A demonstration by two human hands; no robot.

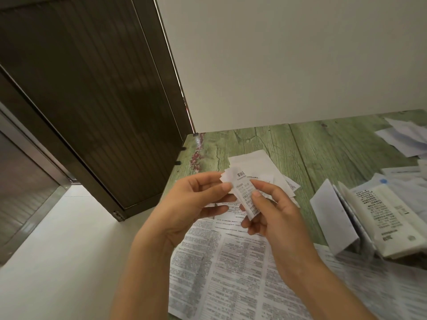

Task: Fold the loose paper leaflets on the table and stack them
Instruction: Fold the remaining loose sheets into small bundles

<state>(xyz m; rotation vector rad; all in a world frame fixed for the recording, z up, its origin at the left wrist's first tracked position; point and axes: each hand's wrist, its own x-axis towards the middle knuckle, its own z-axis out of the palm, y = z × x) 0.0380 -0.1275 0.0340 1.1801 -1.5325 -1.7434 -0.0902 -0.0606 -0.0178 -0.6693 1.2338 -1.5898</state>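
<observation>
The left hand (196,199) and right hand (272,218) both pinch one small leaflet (241,185) lightly at mid-frame, above the open sheets (231,262) on the table (323,153); so light a hold may let the thin paper slip or crease askew. Its lower end hides behind the right hand, and the folded pile (381,215) at right is blurred and cut off

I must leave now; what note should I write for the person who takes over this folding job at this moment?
Left hand and right hand: both pinch one small leaflet above the table, seemingly mid-fold.
Done: folded leaflets gathered at the right.
Left: finish this one; the large printed sheet under the hands lies unfolded; more loose papers behind them.
</observation>
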